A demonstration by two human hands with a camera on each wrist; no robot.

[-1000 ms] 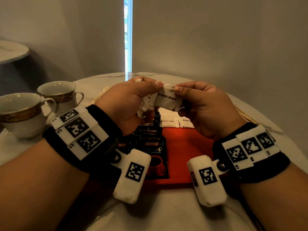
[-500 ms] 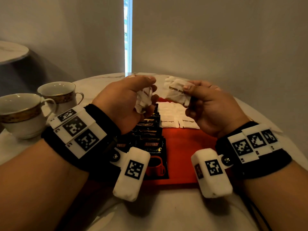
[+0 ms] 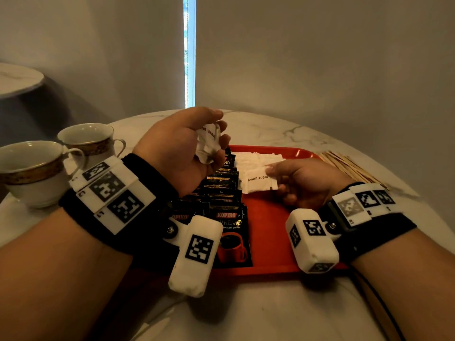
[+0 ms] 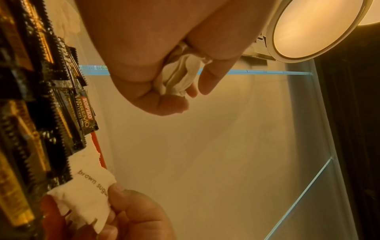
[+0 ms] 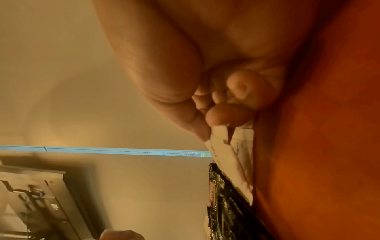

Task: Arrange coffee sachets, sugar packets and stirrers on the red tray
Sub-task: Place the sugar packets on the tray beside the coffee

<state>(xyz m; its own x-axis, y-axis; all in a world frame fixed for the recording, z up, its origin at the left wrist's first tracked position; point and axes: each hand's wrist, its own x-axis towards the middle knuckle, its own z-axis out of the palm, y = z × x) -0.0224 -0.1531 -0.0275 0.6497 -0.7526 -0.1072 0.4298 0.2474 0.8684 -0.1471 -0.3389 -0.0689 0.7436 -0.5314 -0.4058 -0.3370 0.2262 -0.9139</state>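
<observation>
Now the right hand (image 3: 305,183) has lowered its sugar packet (image 3: 258,182) onto the tray (image 3: 268,242).

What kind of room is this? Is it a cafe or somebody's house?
I can't be sure, but it looks like a cafe or hotel coffee corner. A round marble table holds two gold-rimmed teacups, and a red tray carries instant coffee sachets and sugar packets.

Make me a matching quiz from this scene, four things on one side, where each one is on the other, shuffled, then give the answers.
Things:
1. coffee sachets
2. stirrers
3. cups
4. crumpled sugar packets

Places:
A. on the table right of the red tray
B. in the left hand
C. in a row on the tray's left side
D. on the table left of the tray

Pairs: 1-C, 2-A, 3-D, 4-B
</observation>
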